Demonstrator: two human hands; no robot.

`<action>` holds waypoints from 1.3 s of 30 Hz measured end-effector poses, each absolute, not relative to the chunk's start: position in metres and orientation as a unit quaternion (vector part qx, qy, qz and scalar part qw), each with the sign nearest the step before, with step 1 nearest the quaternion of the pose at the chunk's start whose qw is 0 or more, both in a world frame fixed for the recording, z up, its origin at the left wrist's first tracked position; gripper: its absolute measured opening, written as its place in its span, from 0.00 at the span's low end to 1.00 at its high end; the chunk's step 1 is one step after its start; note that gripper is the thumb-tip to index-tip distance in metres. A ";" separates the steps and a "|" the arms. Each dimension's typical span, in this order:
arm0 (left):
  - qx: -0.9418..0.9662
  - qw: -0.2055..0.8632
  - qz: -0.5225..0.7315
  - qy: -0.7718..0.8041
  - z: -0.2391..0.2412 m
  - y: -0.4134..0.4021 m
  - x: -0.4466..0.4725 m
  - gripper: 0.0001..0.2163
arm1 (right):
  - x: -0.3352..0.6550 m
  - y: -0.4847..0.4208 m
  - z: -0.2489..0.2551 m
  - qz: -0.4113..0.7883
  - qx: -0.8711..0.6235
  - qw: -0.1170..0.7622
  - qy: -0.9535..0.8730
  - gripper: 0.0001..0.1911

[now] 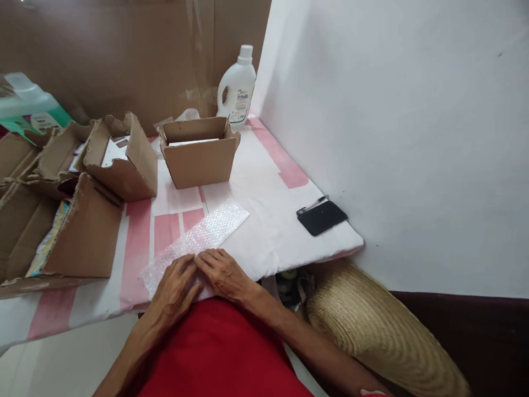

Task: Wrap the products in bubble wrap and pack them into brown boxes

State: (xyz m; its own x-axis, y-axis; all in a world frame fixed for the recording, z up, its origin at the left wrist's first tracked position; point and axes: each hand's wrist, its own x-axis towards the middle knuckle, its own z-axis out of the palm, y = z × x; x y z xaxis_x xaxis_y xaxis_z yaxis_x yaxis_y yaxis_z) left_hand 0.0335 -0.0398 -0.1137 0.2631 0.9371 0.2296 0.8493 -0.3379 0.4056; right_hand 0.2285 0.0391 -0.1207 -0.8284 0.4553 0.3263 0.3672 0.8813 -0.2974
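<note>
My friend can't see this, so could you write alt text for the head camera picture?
Left hand and right hand press flat on a bubble wrap strip at the near edge of a pink-and-white table. Open cardboard boxes stand behind, a white bottle at the wall, a black wallet to the right.

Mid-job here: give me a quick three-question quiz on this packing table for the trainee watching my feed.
1. True or false: both hands rest on the bubble wrap.
2. What lies nearest the wall: A) black wallet B) straw hat C) white bottle?
3. Fill in: the small open box is made of ____.

Key: 1 true: left hand and right hand lie flat on its near end. 2 A. 3 cardboard.
</note>
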 end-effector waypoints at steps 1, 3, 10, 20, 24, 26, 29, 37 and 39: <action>0.792 0.077 0.220 0.565 -0.113 -0.044 0.027 0.19 | 0.228 0.037 -0.125 0.116 -0.222 0.200 -0.947 0.14; 0.796 0.025 0.208 0.567 -0.110 -0.053 0.013 0.20 | 0.229 0.037 -0.132 0.122 -0.225 0.217 -0.942 0.14; 0.819 -0.060 0.171 0.545 -0.111 -0.068 -0.017 0.14 | 0.226 0.037 -0.135 0.113 -0.246 0.216 -0.938 0.11; 0.830 -0.034 0.251 0.497 -0.083 -0.057 -0.001 0.05 | 0.216 0.025 -0.142 0.073 -0.284 0.236 -0.926 0.09; 0.810 0.101 0.289 0.499 -0.053 -0.039 0.025 0.02 | 0.222 0.015 -0.149 0.164 -0.298 0.315 -0.886 0.07; 0.771 0.208 0.281 0.531 -0.046 -0.023 0.028 0.06 | 0.225 0.011 -0.150 0.244 -0.318 0.376 -0.836 0.09; 0.665 0.370 0.310 0.570 -0.048 0.000 0.014 0.24 | 0.228 0.007 -0.147 0.348 -0.360 0.451 -0.739 0.12; 0.545 0.528 0.362 0.542 -0.088 0.009 -0.006 0.47 | 0.229 0.013 -0.141 0.404 -0.447 0.497 -0.625 0.09; 0.537 0.548 0.396 0.504 -0.091 0.006 -0.003 0.54 | 0.230 0.015 -0.140 0.417 -0.450 0.492 -0.618 0.09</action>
